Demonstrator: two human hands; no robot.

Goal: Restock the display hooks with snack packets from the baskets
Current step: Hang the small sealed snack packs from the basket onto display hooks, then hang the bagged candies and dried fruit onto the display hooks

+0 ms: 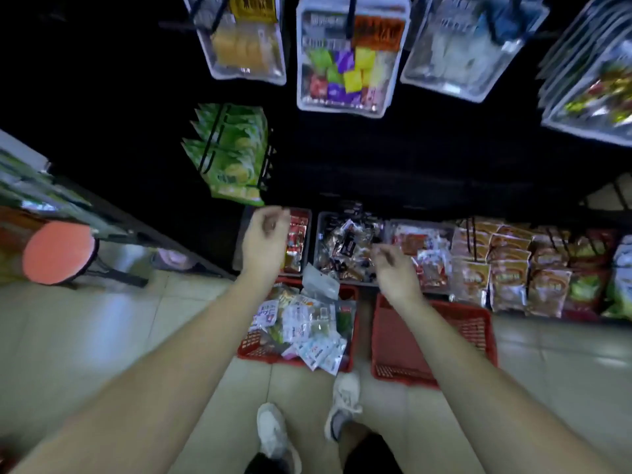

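— Down on the tiled floor, where are the snack packets?
— Heaped in the left red basket, spilling over its near rim. One clear packet sticks up at its far edge. The right red basket sits just beside it, its mesh bottom showing.
— And the hands?
— Both are raised over the baskets, in front of the grey bins on the bottom shelf. The left hand has loosely curled fingers and nothing in it. The right hand is the same, though both are blurred.
— The hooks?
— Green packets hang on black hooks above the left hand; clear bags hang higher up.
— Anything else?
— A red stool at the left, and white shoes near the baskets.
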